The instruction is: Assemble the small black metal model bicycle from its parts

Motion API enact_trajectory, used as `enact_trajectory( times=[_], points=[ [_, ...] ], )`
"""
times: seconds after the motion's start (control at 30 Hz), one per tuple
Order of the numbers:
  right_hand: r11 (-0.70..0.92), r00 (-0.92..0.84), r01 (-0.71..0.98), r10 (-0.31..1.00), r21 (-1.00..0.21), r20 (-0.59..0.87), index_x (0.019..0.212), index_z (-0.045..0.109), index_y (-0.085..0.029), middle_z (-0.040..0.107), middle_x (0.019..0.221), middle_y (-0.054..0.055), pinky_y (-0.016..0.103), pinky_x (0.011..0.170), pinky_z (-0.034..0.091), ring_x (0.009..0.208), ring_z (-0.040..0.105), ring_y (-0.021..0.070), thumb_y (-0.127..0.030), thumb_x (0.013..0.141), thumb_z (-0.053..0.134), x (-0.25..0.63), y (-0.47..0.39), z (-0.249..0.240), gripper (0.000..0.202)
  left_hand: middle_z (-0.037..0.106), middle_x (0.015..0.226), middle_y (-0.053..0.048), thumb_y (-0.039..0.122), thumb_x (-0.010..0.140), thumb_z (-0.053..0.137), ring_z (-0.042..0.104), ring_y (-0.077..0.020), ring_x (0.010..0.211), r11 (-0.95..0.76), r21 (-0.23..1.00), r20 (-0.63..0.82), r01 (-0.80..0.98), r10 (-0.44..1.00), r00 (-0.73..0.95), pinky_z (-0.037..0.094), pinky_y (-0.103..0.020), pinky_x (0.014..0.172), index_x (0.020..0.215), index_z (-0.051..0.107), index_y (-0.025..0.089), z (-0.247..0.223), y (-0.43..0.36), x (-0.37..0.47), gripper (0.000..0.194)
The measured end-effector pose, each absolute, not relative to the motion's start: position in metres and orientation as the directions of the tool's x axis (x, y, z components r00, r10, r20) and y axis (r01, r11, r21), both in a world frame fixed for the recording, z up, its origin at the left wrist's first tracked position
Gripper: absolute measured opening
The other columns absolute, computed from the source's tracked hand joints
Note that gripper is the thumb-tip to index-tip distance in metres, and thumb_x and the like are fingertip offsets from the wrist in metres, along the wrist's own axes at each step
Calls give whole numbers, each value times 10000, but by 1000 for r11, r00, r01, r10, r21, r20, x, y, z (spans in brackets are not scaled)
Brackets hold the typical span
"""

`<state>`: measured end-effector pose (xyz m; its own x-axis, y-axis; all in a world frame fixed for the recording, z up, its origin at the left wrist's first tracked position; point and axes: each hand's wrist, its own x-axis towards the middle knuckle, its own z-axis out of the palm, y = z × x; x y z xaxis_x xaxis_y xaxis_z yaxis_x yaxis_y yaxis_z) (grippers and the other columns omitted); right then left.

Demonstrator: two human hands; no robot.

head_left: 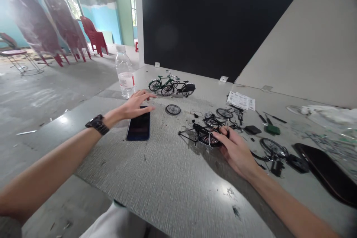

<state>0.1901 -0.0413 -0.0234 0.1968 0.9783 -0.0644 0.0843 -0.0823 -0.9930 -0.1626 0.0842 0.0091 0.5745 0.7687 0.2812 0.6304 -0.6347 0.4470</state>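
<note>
My right hand (234, 148) grips a black miniature bicycle frame (199, 132) by the end with a fitted wheel, thumb and fingers closed round it just over the table. The frame's other end, a bare fork, points left. My left hand (138, 105) is open, fingers stretched to the right, over the top of a dark smartphone (138, 128); whether it touches the phone I cannot tell. To the right of those fingers a loose spoked wheel (173, 109) lies flat. Behind it stand a green model bicycle (158, 83) and a black model bicycle (182, 88).
A water bottle (125, 76) stands behind my left hand. Several bicycle parts (275, 148), a printed sheet (241, 100), a screwdriver (261, 116) and a second phone (326, 169) lie on the right. A black panel (212, 22) rises behind the table (167, 178).
</note>
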Motion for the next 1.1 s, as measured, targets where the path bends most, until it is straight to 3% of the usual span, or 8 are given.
enact_trajectory(
  times=[0.13, 0.27, 0.33, 0.47, 0.6, 0.7, 0.9, 1.1],
  points=[
    [-68, 193, -7, 979, -998, -68, 780, 402, -256, 498, 722, -31, 267, 486, 344, 639, 505, 153, -501, 665, 867, 188, -41, -20, 537, 541, 1377, -139, 694, 956, 415, 517, -320, 1237, -726, 375, 317, 576, 684, 657, 404, -546, 1071, 1397, 507, 210, 20, 26, -96, 661],
    [-17, 172, -53, 985, -998, -26, 774, 414, -253, 513, 751, -30, 264, 554, 405, 721, 532, 164, -460, 674, 873, 188, -42, -21, 514, 460, 1475, -254, 866, 791, 494, 408, -428, 1373, -821, 253, 356, 511, 571, 740, 298, -609, 1163, 1488, 399, 100, 8, -19, -28, 1040],
    [-3, 174, -71, 985, -997, -16, 775, 407, -253, 507, 746, -33, 265, 569, 419, 731, 542, 167, -459, 675, 874, 187, -42, -21, 521, 456, 1478, -275, 877, 785, 481, 399, -447, 1387, -823, 244, 373, 512, 568, 734, 257, -626, 1185, 1496, 371, 64, -2, -27, -8, 1085],
    [40, 194, -92, 981, -995, 21, 769, 376, -250, 465, 742, -43, 252, 570, 433, 719, 536, 156, -487, 642, 899, 183, -44, -18, 588, 397, 1526, -280, 780, 886, 442, 371, -458, 1421, -775, 282, 425, 566, 630, 650, 315, -657, 1138, 1543, 290, 109, -14, -24, 3, 952],
    [118, 185, -91, 978, -989, 100, 759, 369, -246, 394, 757, -48, 242, 574, 460, 679, 476, 129, -505, 641, 906, 179, -49, -12, 608, 373, 1564, -211, 694, 926, 472, 423, -432, 1389, -790, 322, 448, 521, 612, 652, 394, -635, 1103, 1550, 284, 208, -15, -17, -4, 813],
    [143, 175, -116, 977, -983, 122, 755, 374, -245, 374, 772, -45, 225, 542, 448, 646, 417, 113, -516, 668, 893, 179, -51, -13, 592, 412, 1528, -193, 637, 960, 470, 471, -396, 1354, -814, 338, 466, 472, 580, 668, 434, -591, 1097, 1522, 313, 191, -14, -15, -6, 734],
    [145, 187, -199, 976, -969, 108, 741, 414, -240, 489, 871, -15, 247, 638, 515, 788, 518, 148, -570, 697, 855, 177, -50, -18, 552, 422, 1487, -198, 648, 950, 503, 441, -387, 1387, -801, 380, 520, 462, 598, 610, 445, -579, 1103, 1525, 263, 211, -16, -9, -9, 761],
    [182, 143, -176, 977, -968, 158, 716, 354, -236, 445, 784, -35, 258, 644, 496, 764, 533, 150, -423, 678, 901, 175, -51, -18, 579, 398, 1499, -208, 623, 974, 475, 410, -378, 1412, -805, 376, 538, 458, 592, 600, 405, -579, 1147, 1522, 246, 202, -16, -9, -8, 728]
  ],
)
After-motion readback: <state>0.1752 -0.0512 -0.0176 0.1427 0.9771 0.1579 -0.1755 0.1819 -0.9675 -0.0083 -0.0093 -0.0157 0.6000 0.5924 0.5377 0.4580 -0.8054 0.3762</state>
